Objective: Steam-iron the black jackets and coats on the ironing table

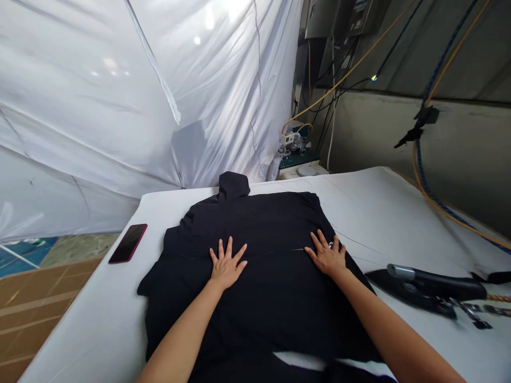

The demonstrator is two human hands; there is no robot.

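Observation:
A black zip garment [271,298], seemingly a jacket, lies spread over a white padded table [96,330]. Its collar or hood part points toward the far edge, and a zipper line runs across its middle. Flat on the cloth left of centre rests my left hand [227,266], fingers spread. My right hand [328,255] also presses flat, near the garment's right edge, beside a small shiny zipper end. Neither hand grips anything. To the right of my right forearm an iron [423,287] with a black handle sits on the table.
A phone [128,243] lies at the table's left side. White sheeting [120,106] hangs behind. Blue and orange cords [419,165] run down to the right side. Beyond the far edge stands a machine [297,151], and a cardboard box [35,314] is at lower left.

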